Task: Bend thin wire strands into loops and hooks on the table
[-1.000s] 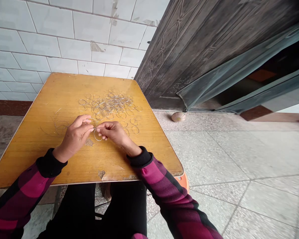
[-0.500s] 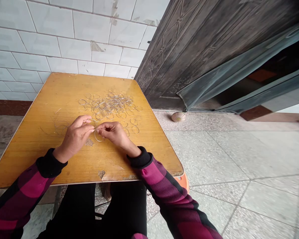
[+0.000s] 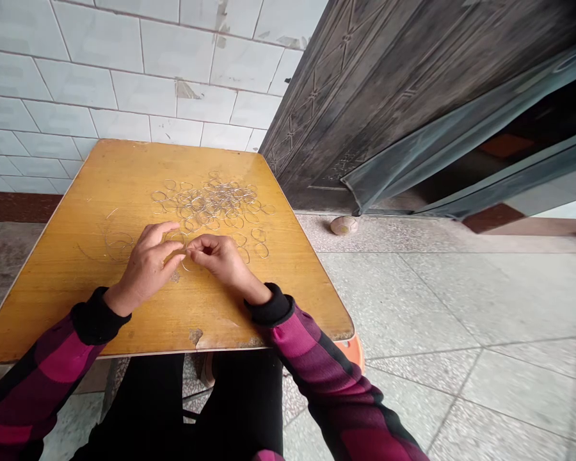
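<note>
Left hand [image 3: 146,266] shifted over the wooden tabletop [image 3: 292,282].

Pretty bare spot, honestly. Behind the yellow wood-grain table top [image 3: 288,282] there's a wall of white glazed tiles [image 3: 144,96], chipped in a few places, with a dark reddish-brown band [image 3: 14,207] running along the bottom. Off to the right is a big dark embossed metal door [image 3: 365,109] with a diamond pattern, and a greenish metal frame [image 3: 461,137] sits beside a dark opening. A small round pale stone [image 3: 344,225] sits on the speckled terrazzo floor [image 3: 461,301] near the door's bottom edge. The table's front edge has peeling chips [image 3: 196,335], and an orange stool rim [image 3: 354,352] pokes out just under its corner.
</note>
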`<act>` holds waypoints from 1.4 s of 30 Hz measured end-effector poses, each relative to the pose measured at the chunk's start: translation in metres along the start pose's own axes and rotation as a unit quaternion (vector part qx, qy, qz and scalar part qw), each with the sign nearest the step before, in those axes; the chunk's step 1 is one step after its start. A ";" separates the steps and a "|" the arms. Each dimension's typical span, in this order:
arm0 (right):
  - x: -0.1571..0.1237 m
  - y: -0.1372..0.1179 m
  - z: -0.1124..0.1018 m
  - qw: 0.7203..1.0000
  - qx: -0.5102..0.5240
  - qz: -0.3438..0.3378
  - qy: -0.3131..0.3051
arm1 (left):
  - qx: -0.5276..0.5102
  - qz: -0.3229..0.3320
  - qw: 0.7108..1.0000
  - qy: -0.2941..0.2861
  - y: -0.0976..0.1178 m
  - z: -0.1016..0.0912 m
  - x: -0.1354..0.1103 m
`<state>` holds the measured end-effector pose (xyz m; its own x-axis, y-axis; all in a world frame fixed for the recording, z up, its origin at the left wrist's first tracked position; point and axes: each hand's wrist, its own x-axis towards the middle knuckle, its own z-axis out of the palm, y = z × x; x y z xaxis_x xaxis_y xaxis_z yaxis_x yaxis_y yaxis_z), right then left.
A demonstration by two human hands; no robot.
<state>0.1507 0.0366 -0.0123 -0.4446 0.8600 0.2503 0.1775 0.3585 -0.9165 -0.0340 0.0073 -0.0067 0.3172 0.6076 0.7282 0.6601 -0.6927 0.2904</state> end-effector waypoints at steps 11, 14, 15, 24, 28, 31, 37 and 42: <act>0.004 0.006 0.004 0.989 0.125 0.065 -0.055 | 0.050 0.022 0.998 -0.026 0.005 0.000 -0.001; 0.004 0.007 0.007 0.988 0.130 0.071 -0.052 | 0.057 0.014 0.998 -0.034 0.005 0.000 0.000; 0.004 0.007 0.008 0.987 0.132 0.073 -0.052 | 0.058 0.013 0.998 -0.037 0.005 0.000 0.000; 0.005 0.007 0.006 0.975 0.190 0.110 -0.028 | 0.025 0.032 0.999 -0.031 0.001 -0.011 0.008; 0.006 0.008 0.001 0.979 0.174 0.109 -0.018 | 0.056 0.066 0.995 -0.049 -0.002 -0.021 0.012; 0.005 0.006 0.001 0.983 0.156 0.096 -0.012 | 0.073 0.072 0.993 -0.059 -0.006 -0.021 0.010; 0.004 0.006 0.006 0.990 0.126 0.063 0.018 | 0.072 0.032 0.996 -0.039 -0.015 -0.013 0.001; 0.002 0.011 0.009 0.998 0.056 0.006 0.034 | 0.064 0.010 0.998 -0.021 -0.015 -0.009 -0.002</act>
<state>0.1441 0.0390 -0.0248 -0.3809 0.8882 0.2568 0.0814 0.3089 -0.9476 -0.0507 0.0133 -0.0070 0.3582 0.6110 0.7059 0.7340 -0.6516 0.1916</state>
